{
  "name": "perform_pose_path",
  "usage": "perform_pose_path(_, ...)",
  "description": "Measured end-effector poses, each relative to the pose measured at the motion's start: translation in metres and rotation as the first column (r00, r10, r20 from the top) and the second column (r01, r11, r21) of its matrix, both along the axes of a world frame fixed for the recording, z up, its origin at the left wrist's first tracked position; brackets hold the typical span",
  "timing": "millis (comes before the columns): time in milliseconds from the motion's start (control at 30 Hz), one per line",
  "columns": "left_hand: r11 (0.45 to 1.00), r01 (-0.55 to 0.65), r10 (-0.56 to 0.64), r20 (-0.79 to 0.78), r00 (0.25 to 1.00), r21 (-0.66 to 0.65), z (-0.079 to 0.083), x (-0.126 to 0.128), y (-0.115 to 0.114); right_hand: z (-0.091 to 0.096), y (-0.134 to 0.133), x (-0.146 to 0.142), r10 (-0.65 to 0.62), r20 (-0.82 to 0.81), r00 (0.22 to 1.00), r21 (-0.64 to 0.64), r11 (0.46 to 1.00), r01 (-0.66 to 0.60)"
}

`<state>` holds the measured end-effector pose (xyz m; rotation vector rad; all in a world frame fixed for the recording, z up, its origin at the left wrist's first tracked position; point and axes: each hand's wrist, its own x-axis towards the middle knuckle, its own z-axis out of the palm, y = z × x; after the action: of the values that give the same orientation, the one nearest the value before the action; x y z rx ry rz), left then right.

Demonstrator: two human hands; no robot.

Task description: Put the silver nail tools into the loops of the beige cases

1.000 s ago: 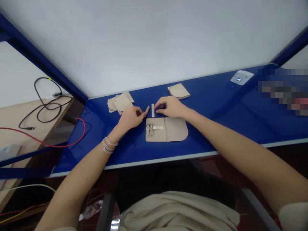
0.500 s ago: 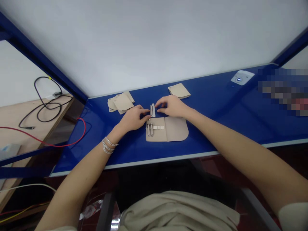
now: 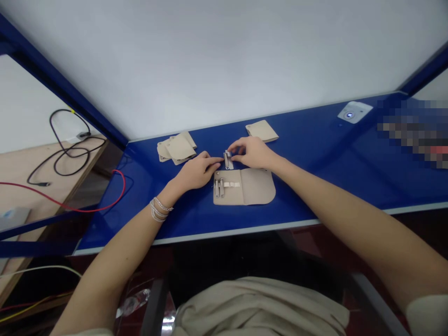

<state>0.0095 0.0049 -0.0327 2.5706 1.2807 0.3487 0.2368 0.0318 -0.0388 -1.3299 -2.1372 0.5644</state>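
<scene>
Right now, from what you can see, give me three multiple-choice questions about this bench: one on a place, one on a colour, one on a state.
1. Where are the bracelets? A: around the left wrist. B: around the right wrist. C: hanging from a cable.
2. What colour is the tabletop? A: grey. B: blue. C: beige.
3. How does the beige case lie? A: folded shut. B: open flat. C: standing on edge.

1: A, they circle that wrist.
2: B, the surface shows glossy blue.
3: B, its metal tools lie exposed.
</scene>
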Motion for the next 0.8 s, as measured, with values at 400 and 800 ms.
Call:
perform_pose_path(400,0.963,0.223,-0.206,0.117,0.972,-0.153,0.016,-0.005,-0.005,0.001,-0.004,-0.002,0.073,-0.059,0.996,0.041,0.997,-0.071)
perform_pose_path(800,0.958,0.189,-0.178,0.073,0.981,-0.214,0.020,-0.001,-0.007,0.015,-0.013,0.001,0.327,-0.051,0.944,-0.226,0.917,-0.329)
